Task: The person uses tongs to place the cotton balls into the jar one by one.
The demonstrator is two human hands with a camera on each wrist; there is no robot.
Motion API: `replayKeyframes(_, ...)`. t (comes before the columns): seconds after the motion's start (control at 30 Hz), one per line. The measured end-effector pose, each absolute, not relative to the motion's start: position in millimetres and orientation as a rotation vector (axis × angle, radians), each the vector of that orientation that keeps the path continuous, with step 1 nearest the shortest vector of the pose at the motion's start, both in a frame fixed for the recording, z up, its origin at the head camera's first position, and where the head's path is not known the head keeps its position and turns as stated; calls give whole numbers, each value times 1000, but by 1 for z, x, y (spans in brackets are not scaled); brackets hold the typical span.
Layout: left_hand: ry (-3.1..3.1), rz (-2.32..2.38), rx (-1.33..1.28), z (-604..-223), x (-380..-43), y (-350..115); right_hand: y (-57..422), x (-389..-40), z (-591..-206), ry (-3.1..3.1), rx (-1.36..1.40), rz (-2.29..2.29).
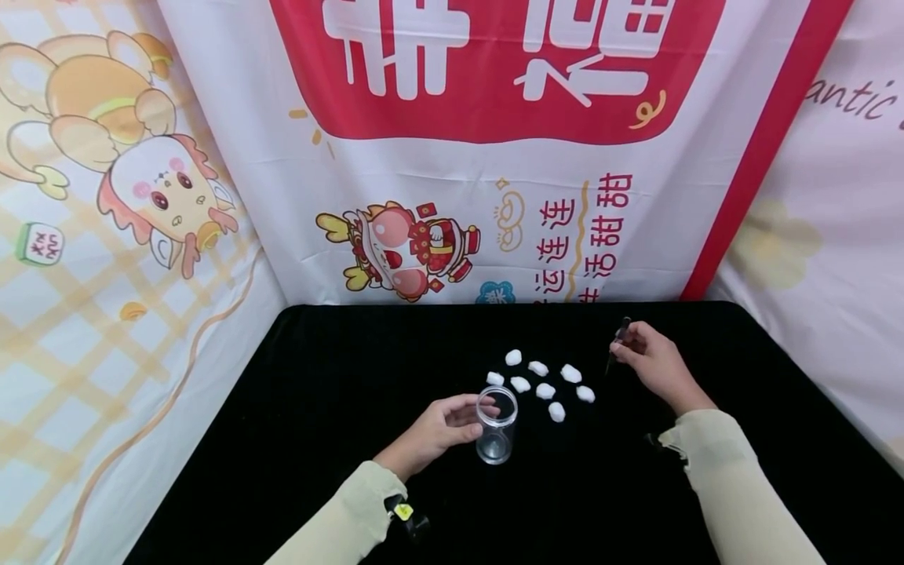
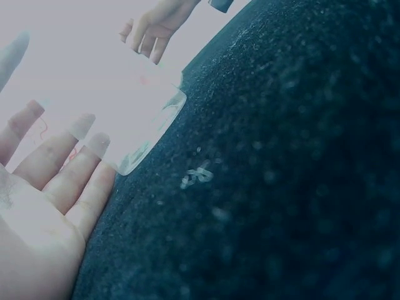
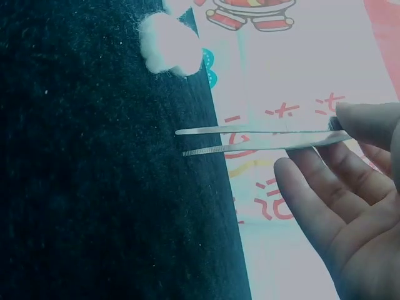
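A clear, lidless jar stands upright on the black tabletop. My left hand is at its left side, with the thumb in front and fingers behind the rim. In the left wrist view those fingers look fairly straight beside the jar wall; glare hides any exact contact. Metal tweezers are pinched between thumb and fingers of my right hand. Their tips stand apart with nothing between them. Several white cotton balls lie loose between the jar and the tweezers; one cotton ball shows large in the right wrist view.
Black cloth covers the table. A white printed sheet hangs along its back edge, and a patterned sheet is at the left. Straps with dark devices sit at the wrists.
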State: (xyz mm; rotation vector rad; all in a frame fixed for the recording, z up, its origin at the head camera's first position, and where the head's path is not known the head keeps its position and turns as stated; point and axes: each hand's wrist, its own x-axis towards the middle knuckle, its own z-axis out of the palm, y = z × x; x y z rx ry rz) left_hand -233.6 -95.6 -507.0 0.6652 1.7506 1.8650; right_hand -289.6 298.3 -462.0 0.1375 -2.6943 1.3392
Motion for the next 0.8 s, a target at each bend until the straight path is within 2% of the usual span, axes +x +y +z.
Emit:
replayKeyframes(0.17, 1746, 1868, 671, -507, -233, -97, 301, -290, -464, -2664, 130, 1371)
replayKeyframes(0.53, 1741, 1871, 679, -508, -233, -95, 307, -293, -485, -2063, 247, 2094)
replayKeyframes(0.8, 1743, 1868, 670, -507, -232, -96, 302, -294, -492, -1785, 257, 2343)
